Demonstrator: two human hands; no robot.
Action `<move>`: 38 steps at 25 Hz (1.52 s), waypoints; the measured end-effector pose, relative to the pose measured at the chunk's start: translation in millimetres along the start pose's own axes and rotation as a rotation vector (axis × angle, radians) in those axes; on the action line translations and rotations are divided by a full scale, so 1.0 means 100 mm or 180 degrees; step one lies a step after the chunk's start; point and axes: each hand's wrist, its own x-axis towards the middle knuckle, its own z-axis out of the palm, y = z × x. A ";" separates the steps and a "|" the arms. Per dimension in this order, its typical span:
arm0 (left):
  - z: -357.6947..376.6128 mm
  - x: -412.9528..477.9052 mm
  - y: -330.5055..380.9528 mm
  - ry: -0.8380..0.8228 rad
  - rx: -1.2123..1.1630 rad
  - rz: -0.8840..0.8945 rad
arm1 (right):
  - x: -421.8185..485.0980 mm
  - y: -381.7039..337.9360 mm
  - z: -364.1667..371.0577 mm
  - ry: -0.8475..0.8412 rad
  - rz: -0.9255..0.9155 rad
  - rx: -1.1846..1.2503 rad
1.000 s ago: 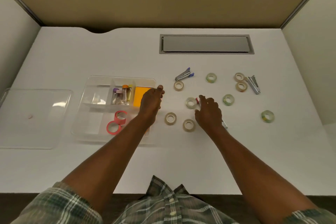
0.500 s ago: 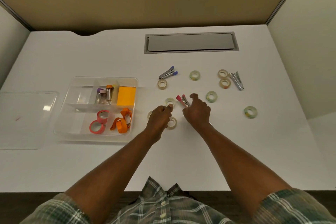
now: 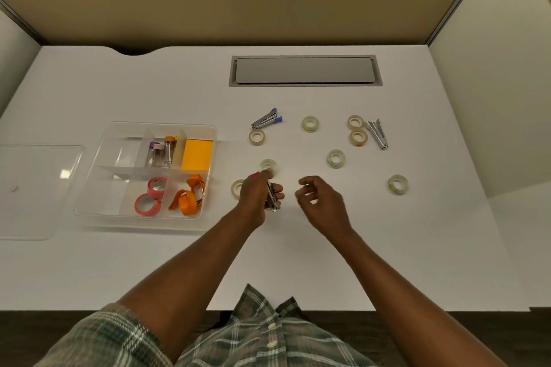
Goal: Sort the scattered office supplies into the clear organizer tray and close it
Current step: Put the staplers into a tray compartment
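Observation:
My left hand (image 3: 255,197) grips a metal staple remover with pink handles (image 3: 272,201) just above the desk, right of the clear organizer tray (image 3: 98,202). My right hand (image 3: 323,202) hovers beside it with loosely curled fingers and holds nothing. In the tray lie small vials (image 3: 161,152), an orange sticky-note pad (image 3: 196,154), two pink tape rolls (image 3: 149,197) and an orange strap (image 3: 189,198). Several clear tape rolls are scattered on the desk, one (image 3: 268,164) just beyond my left hand and one (image 3: 237,188) partly behind it.
The tray's clear lid (image 3: 35,188) lies flat to the left of the tray. A purple-handled staple remover (image 3: 267,121) and a silver one (image 3: 377,134) lie farther back among the tape rolls. A grey cable hatch (image 3: 304,70) sits at the back. Partition walls close in three sides.
The pink-handled staple remover has passed from my right hand into my left hand. My right hand has let go and drawn away to the right.

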 end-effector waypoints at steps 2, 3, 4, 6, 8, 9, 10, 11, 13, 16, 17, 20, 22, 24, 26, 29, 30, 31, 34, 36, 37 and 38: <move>-0.05 -0.05 0.01 0.0018 0.0057 -0.0027 | 0.06 0.26 -0.02 0.0453 -0.0191 -0.0654; -0.08 -0.06 0.01 0.0023 0.0110 -0.0028 | 0.10 0.38 -0.02 0.0483 -0.0223 -0.1045; -0.13 -0.07 0.01 0.0016 0.0152 -0.0023 | 0.15 0.46 -0.01 0.0394 -0.0193 -0.1347; -0.21 -0.06 0.02 -0.0015 0.0219 -0.0003 | 0.23 0.50 0.01 0.0040 -0.0078 -0.1734; -0.31 -0.04 0.04 -0.0067 0.0283 0.0009 | 0.30 0.50 0.07 -0.0304 -0.0061 -0.2155; -0.36 -0.04 0.05 -0.0099 0.0313 0.0016 | 0.32 0.50 0.11 -0.0370 -0.0110 -0.2345; -0.40 -0.04 0.06 -0.0124 0.0337 0.0031 | 0.35 0.49 0.15 -0.0366 -0.0162 -0.2478; -0.45 -0.05 0.08 -0.0135 0.0358 0.0049 | 0.37 0.49 0.18 -0.0310 -0.0231 -0.2539; -0.56 -0.06 0.13 -0.0141 0.0387 0.0076 | 0.41 0.49 0.23 -0.0228 -0.0318 -0.2571; -0.75 -0.05 0.20 -0.0167 0.0385 0.0076 | 0.46 0.41 0.28 -0.0135 -0.0157 -0.2182; -0.82 -0.05 0.23 -0.0184 0.0334 0.0087 | 0.47 0.36 0.31 -0.0051 -0.0086 -0.1899; -1.06 -0.04 0.33 -0.0191 0.0145 0.0098 | 0.45 0.00 0.47 0.0203 0.0414 -0.0531; -1.22 -0.03 0.41 -0.0153 0.0012 0.0098 | 0.43 -0.36 0.64 0.0127 0.1154 0.0938; -1.37 -0.01 0.50 -0.0102 -0.0110 0.0077 | 0.40 -0.69 0.83 -0.0187 0.1645 0.1955; -1.53 -0.01 0.62 -0.0066 -0.0238 0.0036 | 0.39 -0.99 1.06 -0.0452 0.1836 0.2399; -1.83 0.03 0.79 0.0141 -0.0332 0.0092 | 0.41 -1.42 1.45 -0.0813 0.1889 0.2515; -1.93 0.05 0.85 0.0209 -0.0287 0.0164 | 0.43 -1.56 1.59 -0.0858 0.1899 0.2467; -2.03 0.07 0.91 0.0273 -0.0245 0.0240 | 0.44 -1.71 1.72 -0.0896 0.1922 0.2454; -2.34 0.14 1.14 0.0366 -0.0320 0.0417 | 0.50 -2.17 2.09 -0.1015 0.1886 0.2444; -2.52 0.19 1.34 0.0482 -0.0284 0.0553 | 0.57 -2.45 2.31 -0.1075 0.1776 0.2282; -2.62 0.21 1.44 0.0523 -0.0244 0.0581 | 0.61 -2.59 2.41 -0.1117 0.1738 0.2211; -2.69 0.22 1.54 0.0536 -0.0232 0.0585 | 0.66 -2.71 2.51 -0.1155 0.1705 0.2160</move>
